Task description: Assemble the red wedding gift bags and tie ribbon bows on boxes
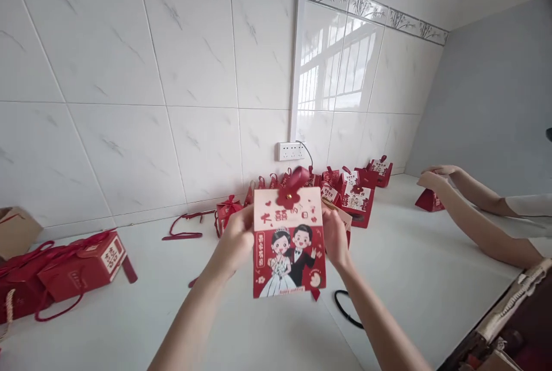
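Note:
A red and pink gift box (288, 244) with a cartoon bride and groom is held upright above the white counter, its front facing me. A dark red ribbon loop and flower-shaped tab top it. My left hand (237, 238) grips its left side, fingers partly hidden behind it. On the opposite side, my right hand (337, 236) holds the edge, its fingertips also behind the box. Several similar red boxes (357, 201) stand behind it along the tiled wall.
Red boxes with ribbons (80, 267) lie at the left on the counter (142, 325), near a cardboard box (17, 230). A black loop (347, 309) lies right of centre. Another person's hands (435, 178) touch a small red box (429, 201) at the right.

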`<state>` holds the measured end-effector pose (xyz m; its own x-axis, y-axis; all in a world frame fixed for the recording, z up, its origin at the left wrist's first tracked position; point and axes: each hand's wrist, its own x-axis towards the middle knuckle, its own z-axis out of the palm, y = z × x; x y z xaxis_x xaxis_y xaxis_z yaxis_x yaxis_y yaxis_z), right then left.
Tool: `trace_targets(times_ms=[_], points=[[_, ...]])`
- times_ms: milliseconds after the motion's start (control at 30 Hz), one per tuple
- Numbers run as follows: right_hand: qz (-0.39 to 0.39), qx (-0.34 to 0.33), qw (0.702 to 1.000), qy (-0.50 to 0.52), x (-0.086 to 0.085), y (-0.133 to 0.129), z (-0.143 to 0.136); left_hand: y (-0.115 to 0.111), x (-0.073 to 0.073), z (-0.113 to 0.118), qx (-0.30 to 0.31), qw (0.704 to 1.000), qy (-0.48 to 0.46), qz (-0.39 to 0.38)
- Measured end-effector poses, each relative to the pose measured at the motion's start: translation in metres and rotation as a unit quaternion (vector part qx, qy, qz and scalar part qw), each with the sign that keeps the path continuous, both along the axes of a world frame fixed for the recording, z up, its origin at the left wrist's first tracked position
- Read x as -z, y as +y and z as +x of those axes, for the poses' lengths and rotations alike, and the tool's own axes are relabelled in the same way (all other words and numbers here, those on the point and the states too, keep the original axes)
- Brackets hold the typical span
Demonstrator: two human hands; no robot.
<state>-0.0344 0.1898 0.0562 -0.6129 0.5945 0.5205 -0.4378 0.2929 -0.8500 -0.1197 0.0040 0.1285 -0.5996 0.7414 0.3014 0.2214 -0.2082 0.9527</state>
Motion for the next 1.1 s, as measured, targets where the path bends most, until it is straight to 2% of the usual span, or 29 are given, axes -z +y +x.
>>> trace_targets(times_ms=[67,133,233,333,433,533,633,733,900,1100], points=[[0.036,-0.072,0.997,0.006,-0.035,0.002,0.012,-0.001,0.002,0.002,0.043,0.999,-0.013,-0.022],[0.098,-0.091,0.991,-0.029,-0.067,-0.002,0.022,-0.001,0.005,0.002,0.069,0.997,-0.035,-0.023],[0.133,-0.095,0.983,-0.084,-0.093,-0.012,0.033,0.002,0.01,0.001,0.11,0.992,-0.059,-0.029],[0.112,-0.066,0.987,-0.096,-0.095,-0.018,0.037,0.006,0.014,0.003,0.153,0.984,-0.087,-0.027],[0.106,-0.04,0.991,-0.076,-0.091,-0.02,0.041,0.008,0.013,0.009,0.174,0.978,-0.113,0.026],[0.129,-0.037,0.988,-0.072,-0.093,-0.025,0.047,0.008,0.009,0.019,0.12,0.99,-0.056,0.045],[0.177,-0.045,0.978,-0.098,-0.097,-0.03,0.052,0.008,0.006,0.026,0.032,0.999,-0.005,0.009],[0.213,-0.037,0.969,-0.119,-0.097,-0.033,0.053,0.009,0.007,0.029,-0.021,0.999,0.02,-0.024],[0.234,-0.035,0.965,-0.112,-0.096,-0.033,0.051,0.012,0.009,0.031,-0.009,1.0,0.023,-0.018],[0.188,-0.043,0.972,-0.133,-0.095,-0.032,0.048,0.012,0.006,0.03,-0.021,0.998,0.057,-0.025]])
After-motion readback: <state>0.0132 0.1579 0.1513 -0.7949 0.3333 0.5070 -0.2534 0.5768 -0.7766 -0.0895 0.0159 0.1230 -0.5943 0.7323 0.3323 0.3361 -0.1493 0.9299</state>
